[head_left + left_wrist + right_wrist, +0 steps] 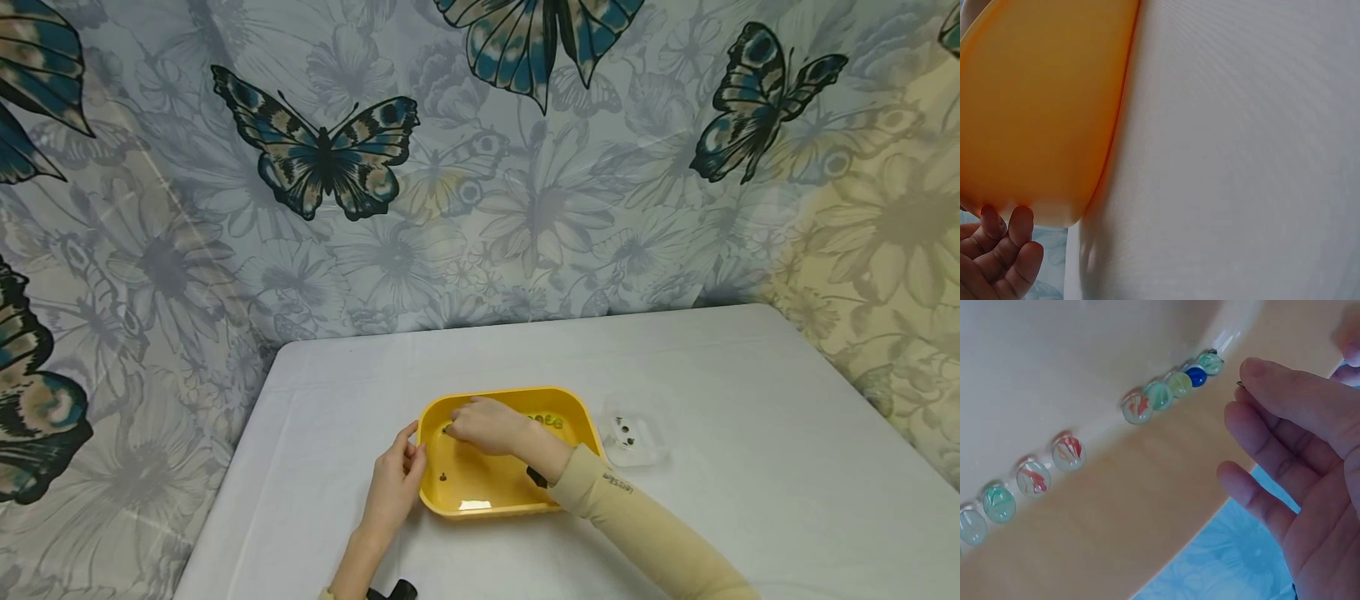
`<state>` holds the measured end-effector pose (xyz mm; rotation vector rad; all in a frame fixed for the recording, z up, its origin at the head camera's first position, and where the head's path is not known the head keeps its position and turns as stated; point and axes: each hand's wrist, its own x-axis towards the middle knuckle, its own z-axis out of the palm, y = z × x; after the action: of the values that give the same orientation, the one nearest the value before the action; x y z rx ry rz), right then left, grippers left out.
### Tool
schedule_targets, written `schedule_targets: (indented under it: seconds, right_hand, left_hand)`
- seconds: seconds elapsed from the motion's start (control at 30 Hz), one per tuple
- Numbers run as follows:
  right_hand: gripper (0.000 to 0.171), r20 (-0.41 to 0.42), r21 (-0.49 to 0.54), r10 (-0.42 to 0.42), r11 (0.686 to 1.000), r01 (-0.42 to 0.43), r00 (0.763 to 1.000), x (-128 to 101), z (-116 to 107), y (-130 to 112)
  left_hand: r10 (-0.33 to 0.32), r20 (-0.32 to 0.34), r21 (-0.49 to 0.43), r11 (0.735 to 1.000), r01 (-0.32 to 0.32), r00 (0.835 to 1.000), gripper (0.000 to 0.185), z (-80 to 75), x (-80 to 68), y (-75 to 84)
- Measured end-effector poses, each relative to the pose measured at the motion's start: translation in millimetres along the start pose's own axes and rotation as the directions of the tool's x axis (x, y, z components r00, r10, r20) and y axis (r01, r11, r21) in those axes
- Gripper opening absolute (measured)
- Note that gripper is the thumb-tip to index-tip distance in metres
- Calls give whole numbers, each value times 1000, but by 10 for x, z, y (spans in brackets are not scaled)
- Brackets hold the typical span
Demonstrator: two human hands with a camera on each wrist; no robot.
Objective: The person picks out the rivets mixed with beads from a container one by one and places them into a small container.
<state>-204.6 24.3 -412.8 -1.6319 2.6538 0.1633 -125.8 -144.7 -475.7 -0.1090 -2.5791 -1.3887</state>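
A yellow tray (pixel 577 408) sits on the white table (pixel 750 400). My left hand (pixel 397 479) holds its left rim; in the left wrist view its fingertips (pixel 1019 219) rest against the tray's outer wall (pixel 1041 112). My right hand (pixel 487 425) reaches into the tray's far left part, fingers loosely bent, with their tips by a small dark piece (pixel 447 430). In the right wrist view the fingers (pixel 1285 394) hover near a row of glass marbles (pixel 1160 395) lined along the tray's wall, and a dark speck (pixel 1239 384) shows at the index fingertip. Another dark piece (pixel 442 478) lies on the tray floor.
A small clear container (pixel 636 435) holding a few dark bits stands just right of the tray. A butterfly-print cloth (pixel 480 167) hangs behind and around the table. The table's left edge runs close to my left forearm.
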Motion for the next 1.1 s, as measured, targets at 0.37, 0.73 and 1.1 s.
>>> schedule_targets:
  seconds: [0.37,0.73,1.1]
  right_hand:
    - [11,-4,-27,11,1000,-11,1000,-89,-48,15]
    - [10,-66,-47,6,999,-9,998,-203,-128,68]
    - [7,-130,30,44,999,-41,991,-328,-200,187]
  left_hand:
    - [-5,6,1,1000,5,1000,38,-4,-6,-1]
    - [-13,6,2,1000,13,1000,39,-1,-2,-3]
    - [-9,-1,9,1000,9,1000,38,8,9,-22]
